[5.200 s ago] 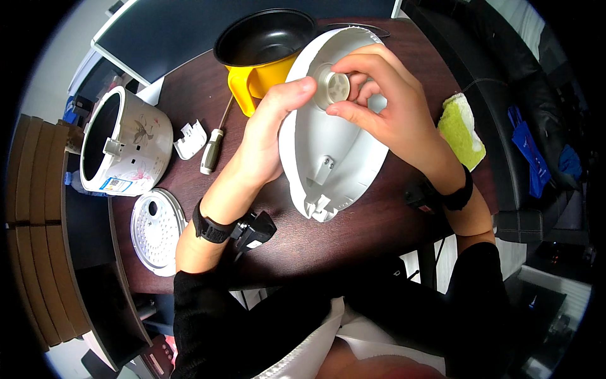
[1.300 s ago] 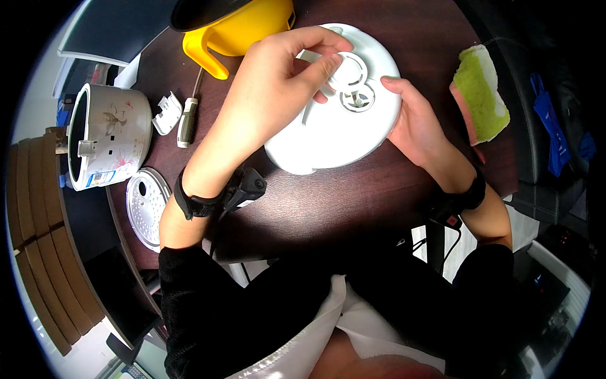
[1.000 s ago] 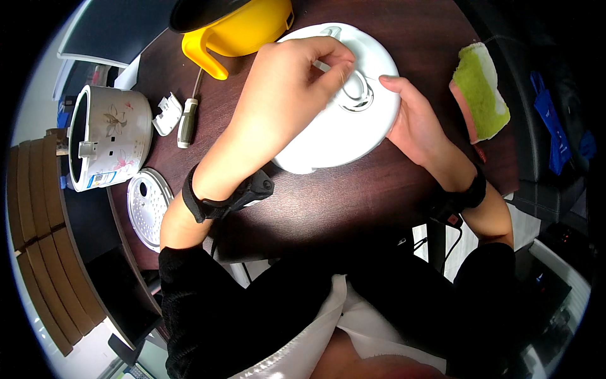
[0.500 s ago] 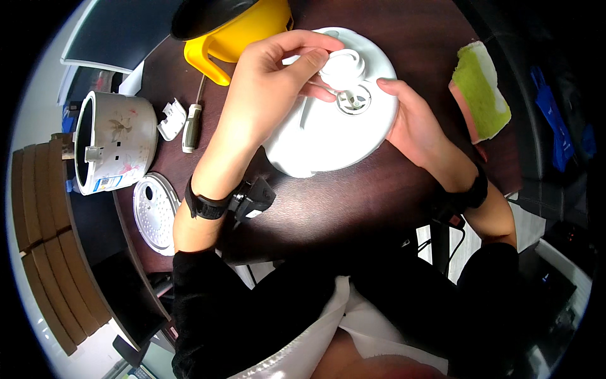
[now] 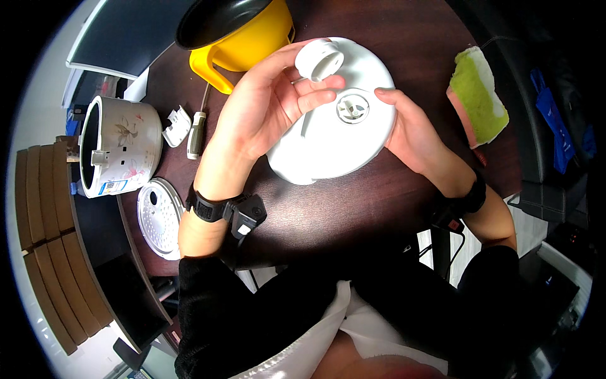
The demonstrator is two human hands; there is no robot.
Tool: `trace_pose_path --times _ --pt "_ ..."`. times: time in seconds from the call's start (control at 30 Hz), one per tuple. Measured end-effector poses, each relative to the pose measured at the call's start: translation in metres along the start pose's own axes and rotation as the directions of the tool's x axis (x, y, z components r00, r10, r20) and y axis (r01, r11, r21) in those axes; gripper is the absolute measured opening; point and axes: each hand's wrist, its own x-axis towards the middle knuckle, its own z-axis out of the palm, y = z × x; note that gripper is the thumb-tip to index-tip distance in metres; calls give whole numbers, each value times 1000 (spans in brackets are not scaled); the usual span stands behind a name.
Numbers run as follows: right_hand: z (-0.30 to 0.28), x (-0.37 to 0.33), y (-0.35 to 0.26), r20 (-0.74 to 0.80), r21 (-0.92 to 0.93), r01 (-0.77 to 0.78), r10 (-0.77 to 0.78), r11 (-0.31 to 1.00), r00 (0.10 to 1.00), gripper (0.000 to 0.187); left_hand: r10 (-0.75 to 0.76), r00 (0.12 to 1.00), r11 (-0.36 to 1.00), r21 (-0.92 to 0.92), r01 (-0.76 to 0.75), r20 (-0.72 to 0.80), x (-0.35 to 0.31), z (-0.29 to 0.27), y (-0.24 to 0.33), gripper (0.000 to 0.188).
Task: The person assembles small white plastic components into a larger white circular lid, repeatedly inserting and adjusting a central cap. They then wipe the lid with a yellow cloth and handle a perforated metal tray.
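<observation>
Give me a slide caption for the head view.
Left hand holds a white cap over a lid; right hand holds the lid's edge.

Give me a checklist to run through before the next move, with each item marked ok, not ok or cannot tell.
1. Left hand free: not ok; it holds the round white cap.
2. White lid steadied: ok; the right hand grips its edge, thumb on top.
3. Spoked vent opening uncovered: ok; the cap is apart from it.
4. Lid fully resting on the table: cannot tell; its underside is hidden.
5. Screwdriver clear of both hands: ok; it lies to the left, near the floral rice cooker body.
</observation>
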Motion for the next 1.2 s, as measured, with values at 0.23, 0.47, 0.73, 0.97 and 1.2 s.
trace_pose_path --times 0.23,0.47,0.73,0.97,1.2 --pt "1 0 1 -20 -8 10 -10 1000 1000 51 -4 998 996 -83 9 56 0 3 1 50" --pt "0 0 1 38 -5 28 -28 1000 999 53 -18 1000 1000 -18 18 12 -1 10 0 53" --pt "8 -3 -2 -3 -27 10 -10 1000 1000 50 -42 991 983 -171 64 128 0 -1 0 55" --pt "3 -2 1 -13 -15 4 -4 1000 1000 50 -71 984 964 -243 109 161 0 -1 1 54" --pt "7 -4 -1 -21 -11 -2 2 1000 1000 52 -10 980 978 -203 50 197 0 -9 -1 54"
